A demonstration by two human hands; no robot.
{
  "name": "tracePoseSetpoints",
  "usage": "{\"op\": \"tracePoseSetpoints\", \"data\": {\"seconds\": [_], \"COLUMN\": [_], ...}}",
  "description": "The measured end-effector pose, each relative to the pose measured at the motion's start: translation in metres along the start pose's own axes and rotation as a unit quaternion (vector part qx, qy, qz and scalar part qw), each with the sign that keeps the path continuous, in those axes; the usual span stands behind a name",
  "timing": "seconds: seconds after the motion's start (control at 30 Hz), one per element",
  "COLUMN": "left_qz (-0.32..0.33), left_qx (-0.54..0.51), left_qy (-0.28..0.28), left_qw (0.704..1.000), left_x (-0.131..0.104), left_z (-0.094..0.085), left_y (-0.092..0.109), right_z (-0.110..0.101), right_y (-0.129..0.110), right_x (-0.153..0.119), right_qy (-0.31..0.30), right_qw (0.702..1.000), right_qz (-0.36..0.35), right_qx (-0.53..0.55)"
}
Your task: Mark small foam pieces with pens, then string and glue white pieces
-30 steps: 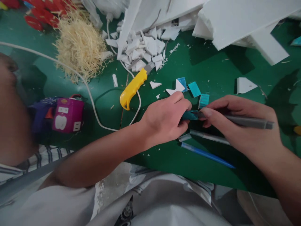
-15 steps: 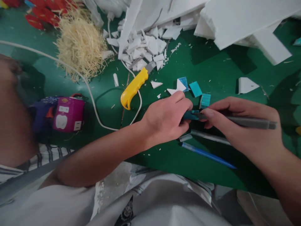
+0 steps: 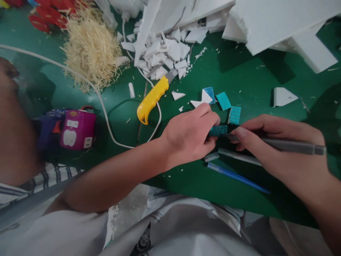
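My left hand (image 3: 190, 133) is closed on a small teal piece (image 3: 218, 131), which sticks out past its fingertips. In my right hand (image 3: 282, 145) is a slim grey pen-like tool (image 3: 290, 145), its tip close to the end of the teal piece; whether they touch I cannot tell. Just beyond the hands lie a teal block (image 3: 234, 115), a flat teal piece (image 3: 223, 101) and a blue piece (image 3: 209, 94) with white triangles on and beside it. Nearer me are a blue stick (image 3: 237, 176) and a clear stick (image 3: 238, 156).
A yellow cutter (image 3: 153, 99) lies left of centre beside a white cable (image 3: 102, 101). Behind are white foam scraps (image 3: 170, 51), large foam sheets (image 3: 282, 21) and straw (image 3: 92, 49). At left are a magenta box (image 3: 78, 129) and another person's arm (image 3: 16, 131).
My right hand and the grey tool have shifted slightly right and toward me. More of the teal piece shows between the hands. The whole view has moved a little.
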State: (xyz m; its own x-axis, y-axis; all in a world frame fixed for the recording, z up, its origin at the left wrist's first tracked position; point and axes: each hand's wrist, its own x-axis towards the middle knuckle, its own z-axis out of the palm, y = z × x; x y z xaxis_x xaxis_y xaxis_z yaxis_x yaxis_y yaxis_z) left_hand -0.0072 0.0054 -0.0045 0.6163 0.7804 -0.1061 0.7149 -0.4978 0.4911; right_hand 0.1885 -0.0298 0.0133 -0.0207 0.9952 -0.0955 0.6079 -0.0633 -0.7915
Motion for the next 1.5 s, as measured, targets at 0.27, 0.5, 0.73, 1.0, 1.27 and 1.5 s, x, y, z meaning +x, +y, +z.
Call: {"op": "tracePoseSetpoints", "data": {"seconds": [0.27,0.5,0.73,1.0,1.27,1.5], "left_qz": [-0.002,-0.005,-0.003,0.015,0.000,-0.014], "left_qx": [0.005,0.004,0.002,0.045,0.062,0.024], "left_qy": [-0.003,-0.005,-0.007,0.001,0.003,-0.018], "left_qw": [1.000,1.000,1.000,0.999,0.998,0.999], "left_x": [0.000,0.000,0.000,-0.005,-0.005,-0.004], "left_z": [-0.001,-0.001,0.000,-0.007,-0.004,-0.002], "left_y": [0.002,0.001,0.001,-0.002,-0.001,0.002], "right_z": [0.002,0.008,0.005,0.004,0.004,0.005], "right_y": [0.008,0.011,0.002,0.012,0.008,-0.004], "right_x": [-0.001,-0.003,-0.001,-0.003,-0.002,0.003], "right_qy": [0.023,0.034,0.017,0.030,0.029,0.026], "right_qw": [0.999,0.999,1.000,0.999,0.999,0.998], "right_qz": [0.005,-0.016,0.015,0.000,0.015,0.055], "right_qx": [0.032,0.030,0.019,0.023,0.028,0.034]}}
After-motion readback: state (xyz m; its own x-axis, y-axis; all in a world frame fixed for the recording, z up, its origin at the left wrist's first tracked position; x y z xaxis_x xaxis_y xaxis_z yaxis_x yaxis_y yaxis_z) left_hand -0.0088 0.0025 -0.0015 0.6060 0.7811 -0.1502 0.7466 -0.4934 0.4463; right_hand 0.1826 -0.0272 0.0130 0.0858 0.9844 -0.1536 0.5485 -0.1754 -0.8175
